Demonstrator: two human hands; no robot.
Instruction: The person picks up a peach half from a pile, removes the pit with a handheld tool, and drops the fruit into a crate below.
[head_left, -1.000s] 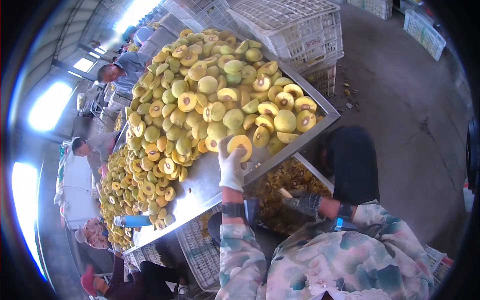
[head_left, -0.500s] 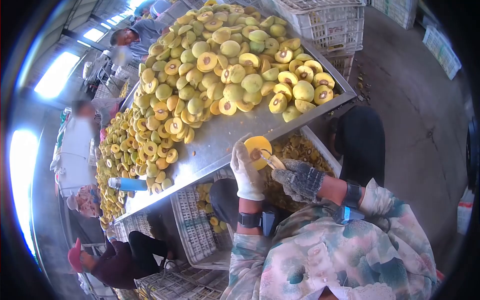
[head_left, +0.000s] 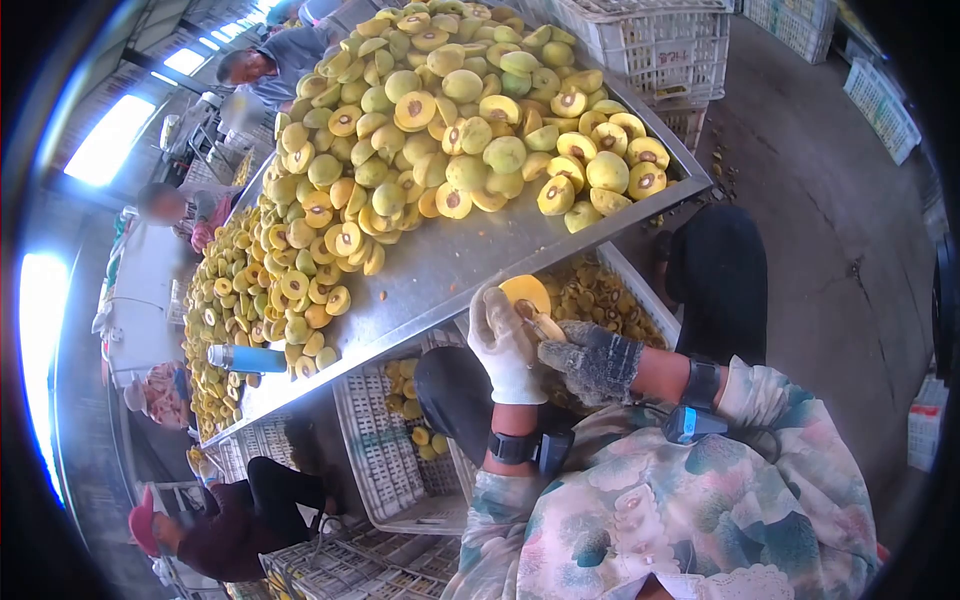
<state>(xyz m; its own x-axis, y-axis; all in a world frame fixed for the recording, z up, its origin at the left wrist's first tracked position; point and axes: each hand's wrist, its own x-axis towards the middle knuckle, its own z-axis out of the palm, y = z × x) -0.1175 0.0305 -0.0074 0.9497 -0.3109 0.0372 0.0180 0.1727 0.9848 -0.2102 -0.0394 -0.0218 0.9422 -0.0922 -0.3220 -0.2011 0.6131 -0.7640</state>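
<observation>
My left hand (head_left: 507, 350), in a white glove, holds a yellow peach half (head_left: 526, 291) by its edge, its cut face turned toward my right hand. In my right hand (head_left: 597, 362), which wears a dark grey knitted glove, is a pitting tool (head_left: 548, 326) with a pale wooden handle. The tool's metal end meets the fruit around the brown pit area; fingers and fruit partly hide it. Both hands are just off the near edge of a metal table (head_left: 425, 268), over a crate of cut fruit pieces (head_left: 600, 300).
A large heap of peach halves (head_left: 430, 130) covers much of the table. A blue bottle (head_left: 248, 358) lies on the table at left. White crates stand below left (head_left: 385, 450) and behind right (head_left: 665, 55). Several other people work along the left side.
My left hand has moved slightly down and right, and the peach half is tilted differently. The tool's metal end, visible before, is now mostly hidden at the fruit.
</observation>
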